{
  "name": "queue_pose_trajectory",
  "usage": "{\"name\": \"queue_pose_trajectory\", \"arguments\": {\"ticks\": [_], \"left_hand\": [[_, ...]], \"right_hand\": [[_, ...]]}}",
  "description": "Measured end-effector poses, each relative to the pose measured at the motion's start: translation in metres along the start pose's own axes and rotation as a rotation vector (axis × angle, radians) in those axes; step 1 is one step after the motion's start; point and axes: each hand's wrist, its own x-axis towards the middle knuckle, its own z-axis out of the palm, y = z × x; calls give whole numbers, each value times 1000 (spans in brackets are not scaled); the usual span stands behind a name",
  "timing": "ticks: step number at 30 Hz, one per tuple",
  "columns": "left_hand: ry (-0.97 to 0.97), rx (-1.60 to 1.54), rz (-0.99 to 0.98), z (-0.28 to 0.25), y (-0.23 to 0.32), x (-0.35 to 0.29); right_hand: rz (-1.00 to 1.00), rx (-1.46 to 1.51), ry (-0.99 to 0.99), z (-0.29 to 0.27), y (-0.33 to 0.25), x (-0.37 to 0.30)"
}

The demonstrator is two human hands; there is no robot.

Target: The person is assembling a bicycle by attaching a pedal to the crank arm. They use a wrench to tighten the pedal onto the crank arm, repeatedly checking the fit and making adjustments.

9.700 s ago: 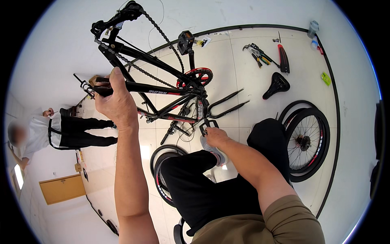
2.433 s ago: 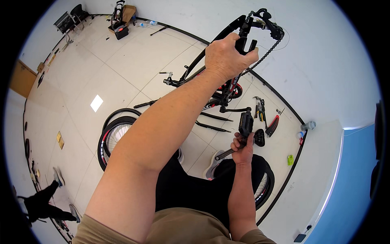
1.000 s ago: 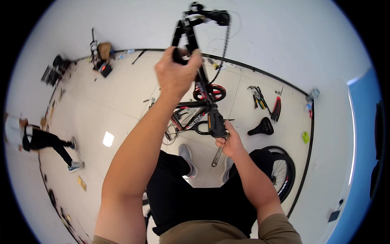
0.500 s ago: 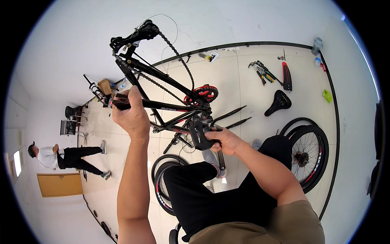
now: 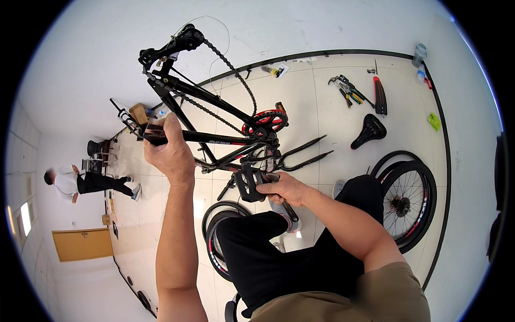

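Gripping fingers of both hands, left hand (image 5: 170, 153) on the wheelless bike frame (image 5: 225, 140), right hand (image 5: 284, 189) on its pedal (image 5: 248, 184), frame lengthwise left-right

Left hand (image 5: 170, 153) is wrapped round a tube of the frame (image 5: 225, 140); above its fingers the chain (image 5: 236, 75) and stays cross the space, and below them 2 more tubes run close. Right hand (image 5: 283, 188) closes on the pedal (image 5: 248, 184); beyond its fingertips the chainring (image 5: 264, 121) and fork (image 5: 303, 154) block passage. Right of the fork, bare floor (image 5: 332, 123) lies open up to the saddle (image 5: 369, 130) and tools (image 5: 346, 88).
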Motion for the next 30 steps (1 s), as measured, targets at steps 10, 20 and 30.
{"name": "queue_pose_trajectory", "arguments": {"ticks": [10, 20, 30], "left_hand": [[-5, 22, 3, -2, 0, 1], [16, 72, 32, -2, -6, 2], [13, 91, 31, -1, -3, 2]], "right_hand": [[31, -80, -5, -2, 8, 12], [61, -117, 14, 5, 4, 14], [86, -210, 84, 7, 5, 17]]}}
